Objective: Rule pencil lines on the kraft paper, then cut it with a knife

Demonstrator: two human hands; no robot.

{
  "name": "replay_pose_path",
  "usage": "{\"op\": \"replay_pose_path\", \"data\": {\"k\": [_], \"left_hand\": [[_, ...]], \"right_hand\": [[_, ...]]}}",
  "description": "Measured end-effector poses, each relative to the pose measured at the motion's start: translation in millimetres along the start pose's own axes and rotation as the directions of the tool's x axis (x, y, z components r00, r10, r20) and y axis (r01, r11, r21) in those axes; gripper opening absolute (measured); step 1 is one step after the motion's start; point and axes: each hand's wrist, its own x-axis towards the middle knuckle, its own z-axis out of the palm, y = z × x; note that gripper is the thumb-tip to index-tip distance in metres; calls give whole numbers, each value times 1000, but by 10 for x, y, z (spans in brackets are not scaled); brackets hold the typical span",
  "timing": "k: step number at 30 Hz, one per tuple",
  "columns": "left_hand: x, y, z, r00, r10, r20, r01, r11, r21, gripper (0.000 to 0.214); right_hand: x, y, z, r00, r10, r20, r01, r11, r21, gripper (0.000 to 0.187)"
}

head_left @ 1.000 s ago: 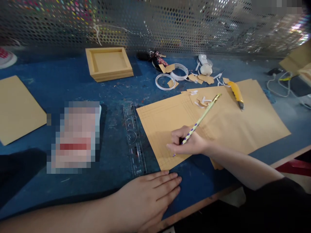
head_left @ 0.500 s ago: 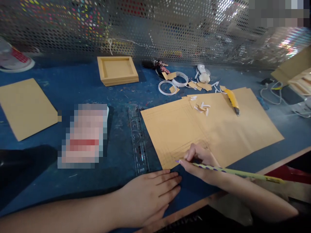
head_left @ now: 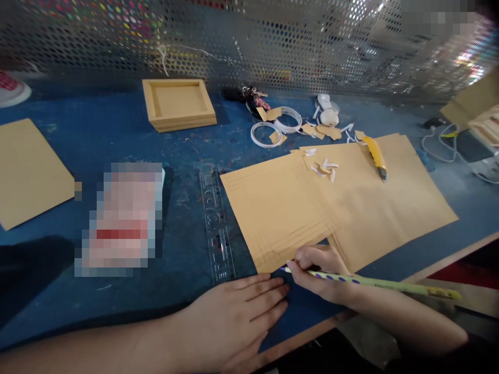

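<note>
My left hand (head_left: 241, 314) lies flat on the blue tabletop, fingers stretched out, its fingertips beside the near corner of a brown paper sheet (head_left: 276, 202). Pencil lines run along the edges of that sheet. In my right hand (head_left: 317, 270) is a light green pencil (head_left: 374, 281) with purple dots, held in a writing grip. Its tip is just off the sheet's near edge, close to my left fingers. A clear plastic ruler (head_left: 217, 228) lies left of the sheet.
Right of the sheet are more brown paper (head_left: 393, 208) and a yellow utility knife (head_left: 375, 156). Behind lie tape rolls (head_left: 266, 144), paper scraps and a shallow tan frame (head_left: 179, 118). A blurred-out phone-like object (head_left: 125, 218) and a brown board (head_left: 33, 171) lie to the left.
My right hand has drawn the pencil back from the lines on the sheet to just past its near edge. The view has shifted slightly; my left hand stays in place.
</note>
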Motion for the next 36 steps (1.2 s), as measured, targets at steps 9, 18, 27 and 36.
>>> {"op": "replay_pose_path", "data": {"k": [9, 18, 27, 36], "left_hand": [[-11, -3, 31, 999, 0, -43, 0, 1000, -12, 39], [-10, -12, 31, 998, -1, -59, 0, 1000, -17, 39], [-11, -8, 35, 999, -6, -54, 4, 999, -33, 39], [-6, -10, 38, 999, -2, -37, 1, 1000, -26, 39]], "right_hand": [[29, -15, -19, 1000, 12, 6, -12, 999, -37, 31], [34, -28, -23, 999, 42, -11, -43, 995, -94, 29], [8, 3, -22, 999, 47, 16, -45, 993, -111, 29], [54, -55, -42, 997, 65, -52, -72, 987, -143, 30]]}}
